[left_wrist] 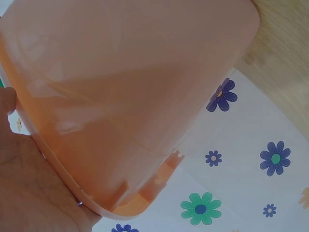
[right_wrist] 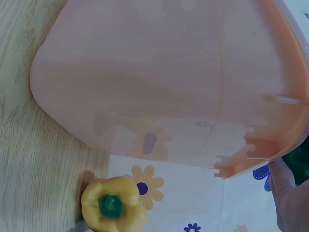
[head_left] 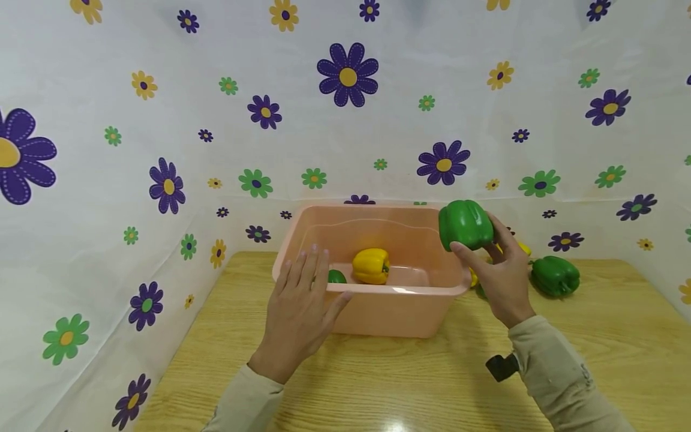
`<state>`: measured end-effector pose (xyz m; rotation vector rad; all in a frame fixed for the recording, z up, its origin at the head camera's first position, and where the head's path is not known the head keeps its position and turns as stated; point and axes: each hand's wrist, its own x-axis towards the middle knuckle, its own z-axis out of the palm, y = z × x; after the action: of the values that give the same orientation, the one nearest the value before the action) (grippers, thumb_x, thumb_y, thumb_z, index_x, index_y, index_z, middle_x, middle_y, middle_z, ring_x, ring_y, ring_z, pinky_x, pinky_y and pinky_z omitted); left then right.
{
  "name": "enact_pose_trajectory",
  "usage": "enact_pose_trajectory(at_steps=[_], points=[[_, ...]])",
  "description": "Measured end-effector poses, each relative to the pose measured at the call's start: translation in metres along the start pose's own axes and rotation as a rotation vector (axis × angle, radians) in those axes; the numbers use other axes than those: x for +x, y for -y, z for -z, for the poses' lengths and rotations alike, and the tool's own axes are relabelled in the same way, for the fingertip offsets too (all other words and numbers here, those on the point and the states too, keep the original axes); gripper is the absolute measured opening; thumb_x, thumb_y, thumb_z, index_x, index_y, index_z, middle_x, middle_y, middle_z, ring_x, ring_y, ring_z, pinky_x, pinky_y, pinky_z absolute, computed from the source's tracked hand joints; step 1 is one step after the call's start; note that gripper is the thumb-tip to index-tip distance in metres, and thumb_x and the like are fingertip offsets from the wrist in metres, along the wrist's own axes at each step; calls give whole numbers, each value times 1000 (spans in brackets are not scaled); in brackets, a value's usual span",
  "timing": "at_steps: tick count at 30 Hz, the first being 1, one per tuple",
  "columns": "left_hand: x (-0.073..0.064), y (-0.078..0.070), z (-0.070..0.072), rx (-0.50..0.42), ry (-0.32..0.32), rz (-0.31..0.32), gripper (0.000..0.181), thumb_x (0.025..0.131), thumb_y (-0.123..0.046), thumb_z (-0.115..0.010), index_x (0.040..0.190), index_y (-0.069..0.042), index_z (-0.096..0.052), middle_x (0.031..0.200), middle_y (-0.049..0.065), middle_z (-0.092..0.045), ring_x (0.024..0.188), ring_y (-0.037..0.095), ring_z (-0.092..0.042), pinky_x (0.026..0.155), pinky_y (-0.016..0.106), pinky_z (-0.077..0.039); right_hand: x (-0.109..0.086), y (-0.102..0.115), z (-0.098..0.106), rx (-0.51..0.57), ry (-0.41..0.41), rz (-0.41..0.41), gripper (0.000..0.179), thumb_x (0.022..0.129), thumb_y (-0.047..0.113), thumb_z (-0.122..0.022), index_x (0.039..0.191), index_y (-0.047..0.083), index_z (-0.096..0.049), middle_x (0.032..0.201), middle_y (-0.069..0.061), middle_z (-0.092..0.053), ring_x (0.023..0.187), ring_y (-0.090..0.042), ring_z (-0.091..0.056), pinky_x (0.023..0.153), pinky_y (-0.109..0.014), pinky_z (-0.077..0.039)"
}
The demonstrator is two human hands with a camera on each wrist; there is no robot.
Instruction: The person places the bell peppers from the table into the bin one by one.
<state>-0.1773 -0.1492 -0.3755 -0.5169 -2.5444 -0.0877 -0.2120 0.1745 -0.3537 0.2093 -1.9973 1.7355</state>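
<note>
My right hand (head_left: 507, 282) grips a green bell pepper (head_left: 465, 225) between thumb and fingers, raised at the right end of a peach plastic bin (head_left: 388, 313). In the right wrist view, only part of that pepper (right_wrist: 298, 162) shows past the bin's rim. Inside the bin lie a yellow bell pepper (head_left: 370, 266) and another green one (head_left: 337, 276), partly hidden behind the front rim. My left hand (head_left: 299, 309) lies with straight fingers over the front left rim, its thumb spread to the right.
Right of the bin, a green bell pepper (head_left: 555, 276) lies on the wooden table (head_left: 399, 378). Yellow peppers show partly behind my right hand; one yellow pepper (right_wrist: 113, 204) appears in the right wrist view. A flowered white cloth (head_left: 302, 138) hangs behind and at the sides.
</note>
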Motion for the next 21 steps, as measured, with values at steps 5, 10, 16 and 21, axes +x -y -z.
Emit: enact_pose_trajectory(at_steps=[5, 10, 16, 21], points=[[0, 0, -1, 1, -14, -6, 82, 104, -63, -29, 156, 1, -35, 160, 21, -34, 146, 39, -36, 120, 53, -25, 0, 2, 0, 20, 4, -4, 73, 89, 6, -77, 153, 14, -45, 144, -10, -49, 132, -36, -53, 95, -22, -51], [1, -1, 0, -6, -21, -5, 81, 104, -62, -31, 155, 1, -36, 160, 20, -33, 145, 39, -37, 121, 53, -24, 1, 1, 1, 34, 21, 5, 74, 88, 4, -78, 153, 14, -44, 145, -12, -49, 133, -37, -52, 94, -21, -52], [1, -1, 0, -4, -17, -2, 83, 104, -63, -31, 155, 2, -36, 160, 21, -33, 146, 38, -36, 121, 53, -24, 1, -1, 2, 20, 40, 15, 77, 88, 4, -79, 154, 14, -43, 146, -13, -48, 132, -34, -53, 95, -21, -51], [1, -1, -1, -8, -9, 3, 82, 104, -63, -33, 155, 1, -35, 161, 20, -32, 146, 38, -36, 121, 53, -24, 1, -1, 2, 32, 39, 16, 78, 87, 2, -79, 155, 13, -42, 146, -14, -47, 132, -32, -54, 93, -19, -52]])
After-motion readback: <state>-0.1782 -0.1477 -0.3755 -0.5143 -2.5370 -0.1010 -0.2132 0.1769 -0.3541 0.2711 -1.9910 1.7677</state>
